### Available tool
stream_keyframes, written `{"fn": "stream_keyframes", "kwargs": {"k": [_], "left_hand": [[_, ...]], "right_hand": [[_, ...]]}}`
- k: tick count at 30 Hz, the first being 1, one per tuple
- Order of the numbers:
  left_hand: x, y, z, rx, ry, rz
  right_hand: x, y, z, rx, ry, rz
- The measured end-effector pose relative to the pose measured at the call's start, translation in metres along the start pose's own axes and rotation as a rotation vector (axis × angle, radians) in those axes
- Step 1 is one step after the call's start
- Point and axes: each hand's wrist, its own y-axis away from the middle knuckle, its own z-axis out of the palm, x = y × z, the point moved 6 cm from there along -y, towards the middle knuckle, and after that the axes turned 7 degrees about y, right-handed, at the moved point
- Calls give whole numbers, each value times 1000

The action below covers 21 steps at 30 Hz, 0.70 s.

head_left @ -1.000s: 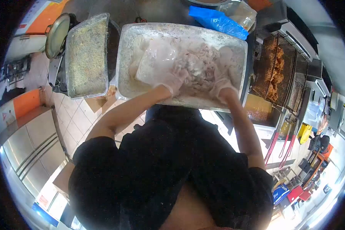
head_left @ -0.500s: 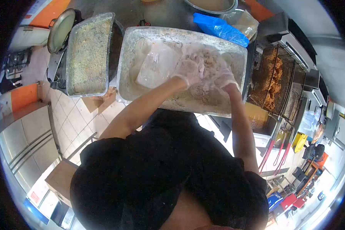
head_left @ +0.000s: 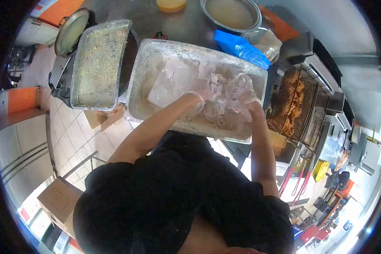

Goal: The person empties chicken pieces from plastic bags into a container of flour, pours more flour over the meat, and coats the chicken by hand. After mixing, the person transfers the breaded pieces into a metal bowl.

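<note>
A large plastic tub [head_left: 133,91] holds pale flour and several floured pieces [head_left: 217,86]. A clear plastic bag [head_left: 167,84] lies in its left half. Coated in flour, my left hand [head_left: 199,94] is in the tub between the bag and the pieces; its fingers blur into the flour. My right hand [head_left: 246,98], also gloved and floury, is at the right side of the tub among the pieces. Whether its fingers hold anything is too blurred to tell.
A crumb-filled bin [head_left: 99,63] stands left of the tub. Behind are a metal bowl [head_left: 231,15], a blue bag [head_left: 241,48] and red-handled scissors [head_left: 159,35]. Frying baskets with fried food [head_left: 294,103] are at the right.
The view has shifted, bringing more of the bowl and an orange container into sight. Both hands have moved slightly within the tub, and the pieces between them lie differently.
</note>
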Motion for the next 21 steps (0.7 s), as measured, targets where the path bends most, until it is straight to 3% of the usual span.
{"fn": "stream_keyframes", "kwargs": {"k": [1,2,3,4,6,7,8,10,13,14,15,17,20,21], "left_hand": [[-4,5,-5,2,3,3],[13,11,-5,-2,-525,295],[27,20,3,1,-1052,592],[33,21,-1,7,-1049,602],[41,32,3,-130,-1175,427],[44,33,-2,-126,-1175,432],[50,36,-7,-80,-1160,477],[55,43,-22,-29,-1139,518],[52,48,-41,-48,-1138,578],[44,45,-50,43,-1341,601],[39,45,-58,138,-1543,613],[44,40,-72,197,-1611,542],[55,40,-84,332,-1797,473],[57,41,-86,412,-1908,463]], "right_hand": [[-1,1,-5,17,-488,-68],[-5,0,-13,34,-973,-139],[-9,-6,-21,166,-743,-159],[-14,-13,-21,165,-738,-169],[-62,-16,-26,117,-502,-264],[-30,-38,15,-5,-71,-186],[-51,-36,22,-6,-69,-192],[-113,-21,31,272,722,-119],[-84,-55,61,221,923,-187],[-89,-54,48,220,932,-197],[-96,-50,30,123,792,-172],[-89,-44,16,23,653,-146],[-83,-38,7,169,1051,-607],[-57,-44,9,162,1061,-616]]}}
